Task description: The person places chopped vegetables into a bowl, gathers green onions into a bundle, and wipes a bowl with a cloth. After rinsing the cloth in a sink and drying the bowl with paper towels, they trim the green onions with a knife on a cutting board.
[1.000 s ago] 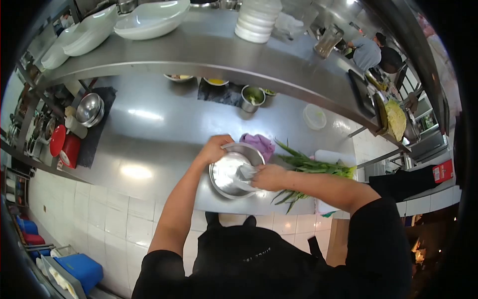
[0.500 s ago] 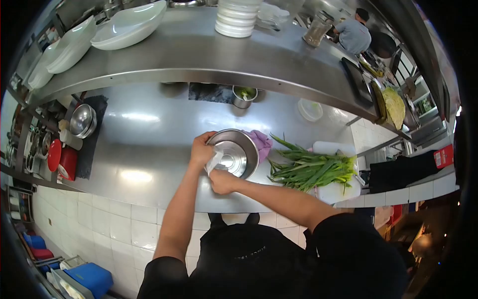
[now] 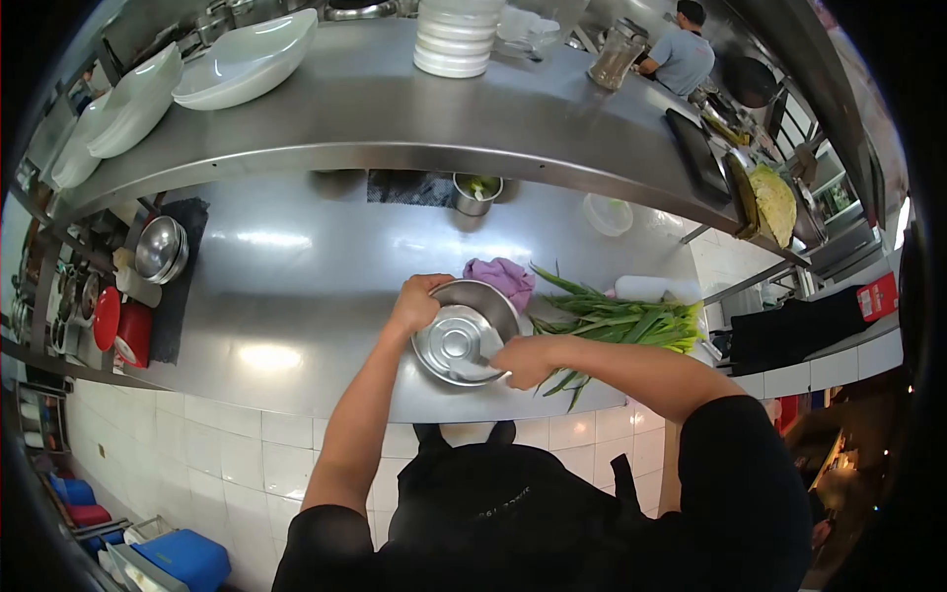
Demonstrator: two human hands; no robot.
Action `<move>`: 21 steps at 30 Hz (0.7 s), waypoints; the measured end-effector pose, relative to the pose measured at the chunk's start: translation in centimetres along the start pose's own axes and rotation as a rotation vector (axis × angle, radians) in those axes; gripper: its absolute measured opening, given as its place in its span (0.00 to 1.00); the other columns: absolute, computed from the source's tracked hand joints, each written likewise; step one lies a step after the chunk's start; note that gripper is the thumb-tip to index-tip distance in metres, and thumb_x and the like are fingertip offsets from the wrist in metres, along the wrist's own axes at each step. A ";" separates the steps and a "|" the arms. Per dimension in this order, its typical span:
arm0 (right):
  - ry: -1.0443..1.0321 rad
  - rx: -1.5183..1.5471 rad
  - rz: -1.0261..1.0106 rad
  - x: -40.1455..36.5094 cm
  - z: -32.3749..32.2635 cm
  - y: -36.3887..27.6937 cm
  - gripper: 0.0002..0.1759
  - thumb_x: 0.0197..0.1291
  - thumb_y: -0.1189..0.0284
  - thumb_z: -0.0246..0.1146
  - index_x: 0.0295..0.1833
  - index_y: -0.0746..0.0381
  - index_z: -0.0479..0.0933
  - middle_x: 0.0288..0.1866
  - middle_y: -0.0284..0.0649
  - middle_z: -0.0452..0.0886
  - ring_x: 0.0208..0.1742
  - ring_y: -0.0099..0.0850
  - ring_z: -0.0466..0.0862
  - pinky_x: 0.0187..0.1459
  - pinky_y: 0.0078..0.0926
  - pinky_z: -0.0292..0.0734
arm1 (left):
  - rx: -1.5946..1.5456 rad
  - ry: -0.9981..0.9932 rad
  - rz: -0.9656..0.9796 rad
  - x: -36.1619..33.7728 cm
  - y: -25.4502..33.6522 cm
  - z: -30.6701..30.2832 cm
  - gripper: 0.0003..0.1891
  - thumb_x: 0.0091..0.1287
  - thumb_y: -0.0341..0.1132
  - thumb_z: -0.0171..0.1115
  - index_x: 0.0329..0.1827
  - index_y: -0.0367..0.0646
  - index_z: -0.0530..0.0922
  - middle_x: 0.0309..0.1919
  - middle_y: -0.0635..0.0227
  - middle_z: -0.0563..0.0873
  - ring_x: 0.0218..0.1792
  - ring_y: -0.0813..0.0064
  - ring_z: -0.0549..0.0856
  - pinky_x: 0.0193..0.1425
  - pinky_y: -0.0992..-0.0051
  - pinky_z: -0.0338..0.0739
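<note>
A round metal pot stands on the steel counter in front of me, its shiny inside facing up. My left hand grips its rim on the far left side. At the right front of the pot, my right hand is closed on a white paper towel, which lies against the inner wall. Just behind the pot is a crumpled purple cloth. Long green onions lie to the right, partly covered by my right forearm, over a white cutting board.
A small metal pot holding something green stands at the back, left of a clear plastic tub. Metal bowls and a red scale are at the left. A steel shelf with white dishes crosses above; a person stands beyond.
My right hand has moved with the paper towel from the pot's left side to its right front. My left hand has shifted slightly right along the rim, and the pot sits a little nearer.
</note>
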State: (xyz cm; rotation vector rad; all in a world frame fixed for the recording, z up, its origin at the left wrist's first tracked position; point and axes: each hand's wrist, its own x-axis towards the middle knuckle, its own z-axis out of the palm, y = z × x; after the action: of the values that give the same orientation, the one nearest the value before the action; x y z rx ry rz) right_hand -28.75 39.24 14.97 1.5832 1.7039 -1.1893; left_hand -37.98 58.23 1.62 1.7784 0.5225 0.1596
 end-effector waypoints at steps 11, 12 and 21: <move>1.228 0.158 0.270 6.3 1.8 1.8 0.20 0.57 0.76 0.58 0.57 0.61 0.75 0.59 0.54 0.74 0.58 0.50 0.79 0.57 0.45 0.77 | -0.178 0.551 0.097 -4.8 0.9 5.1 0.25 0.49 0.15 0.46 0.50 0.34 0.82 0.40 0.55 0.88 0.45 0.64 0.87 0.56 0.71 0.76; 1.200 0.181 0.310 6.0 1.7 0.9 0.21 0.55 0.78 0.58 0.57 0.61 0.75 0.61 0.54 0.73 0.58 0.52 0.79 0.57 0.45 0.77 | -0.182 0.562 0.096 -5.1 0.8 5.2 0.26 0.48 0.15 0.45 0.50 0.33 0.82 0.40 0.54 0.88 0.46 0.64 0.86 0.56 0.72 0.76; 0.893 0.208 0.390 16.5 6.7 5.1 0.22 0.50 0.78 0.60 0.54 0.71 0.77 0.48 0.58 0.81 0.52 0.53 0.81 0.59 0.44 0.74 | -0.104 0.642 0.134 -6.8 -0.9 7.2 0.31 0.48 0.13 0.43 0.58 0.33 0.79 0.49 0.47 0.86 0.54 0.56 0.85 0.62 0.69 0.74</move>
State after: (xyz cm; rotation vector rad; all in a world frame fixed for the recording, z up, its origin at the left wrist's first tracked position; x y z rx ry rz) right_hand -28.02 41.47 -3.40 2.6848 1.6253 -0.4737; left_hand -41.52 49.08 -0.09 1.6409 0.8299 0.8533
